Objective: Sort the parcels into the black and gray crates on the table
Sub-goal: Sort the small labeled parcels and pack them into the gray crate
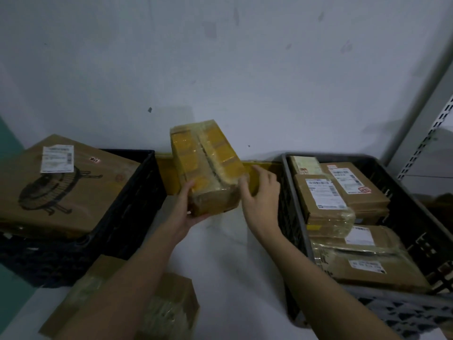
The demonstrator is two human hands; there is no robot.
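A taped yellow-brown parcel [208, 165] is held up, tilted, between the two crates. My left hand [187, 211] grips its lower left corner from below. My right hand [259, 190] rests fingers against its right lower edge. The black crate [137, 192] stands at the left with a large brown box [61, 185] lying across its top. The gray crate [421, 204] at the right holds several labelled brown parcels [326, 200].
A flat yellow parcel [166, 173] lies on the white table against the wall behind the held one. Another brown box [171, 307] sits near the front edge under my left forearm. A slotted metal rack post [426, 141] rises at the far right.
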